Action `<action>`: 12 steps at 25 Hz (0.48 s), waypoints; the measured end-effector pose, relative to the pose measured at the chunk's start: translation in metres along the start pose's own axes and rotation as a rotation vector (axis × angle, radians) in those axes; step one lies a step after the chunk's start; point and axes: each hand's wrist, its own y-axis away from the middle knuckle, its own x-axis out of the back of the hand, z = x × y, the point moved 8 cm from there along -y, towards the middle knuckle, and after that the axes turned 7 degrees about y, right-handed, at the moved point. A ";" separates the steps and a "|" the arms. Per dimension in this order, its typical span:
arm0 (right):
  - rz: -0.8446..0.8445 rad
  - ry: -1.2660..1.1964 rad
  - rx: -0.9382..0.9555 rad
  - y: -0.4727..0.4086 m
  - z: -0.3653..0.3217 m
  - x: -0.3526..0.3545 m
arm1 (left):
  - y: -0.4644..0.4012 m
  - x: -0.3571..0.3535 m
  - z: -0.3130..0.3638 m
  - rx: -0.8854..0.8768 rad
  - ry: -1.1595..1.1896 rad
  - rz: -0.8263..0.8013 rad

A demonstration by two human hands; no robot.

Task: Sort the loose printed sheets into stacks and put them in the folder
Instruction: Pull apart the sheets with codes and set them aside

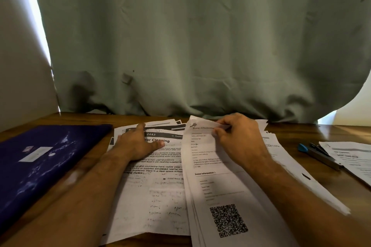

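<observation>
A green curtain point(200, 42) hangs behind the wooden counter point(341, 130), where a dark blue folder point(40, 158) lies closed at the left. Beside it the left hand point(138, 144), grip spread, presses flat on a printed stack point(156, 196). The right hand point(239, 140) pinches the top edge of a QR-coded sheet point(220, 196), and a stapler point(317, 154) lies at far right.

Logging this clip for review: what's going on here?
A person is sorting printed sheets on a wooden desk. The left hand rests flat on a pile topped by a "Cleaning" sheet, while the right hand pinches the top edge of a stapled QR-code sheet on the neighbouring stack. The blue folder lies closed to the left; a stapler lies to the right.
</observation>
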 end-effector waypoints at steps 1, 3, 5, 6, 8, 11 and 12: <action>0.061 -0.008 0.017 0.000 -0.002 0.006 | 0.000 0.001 0.000 0.005 -0.034 0.010; 0.147 -0.019 0.043 0.001 -0.003 0.016 | 0.003 0.002 0.001 0.009 -0.054 0.023; 0.144 -0.017 0.065 0.002 -0.007 0.014 | 0.008 0.007 0.003 -0.010 -0.001 0.058; 0.117 -0.010 0.072 0.003 -0.009 0.009 | 0.010 0.011 0.006 -0.035 0.061 0.088; 0.068 0.008 0.073 0.005 -0.012 -0.001 | 0.015 0.023 0.010 -0.079 0.213 0.164; 0.106 0.007 0.097 0.005 -0.013 0.001 | 0.018 0.044 -0.003 -0.024 0.494 0.261; 0.125 -0.004 0.107 0.005 -0.013 0.003 | 0.018 0.047 -0.013 0.010 0.609 0.271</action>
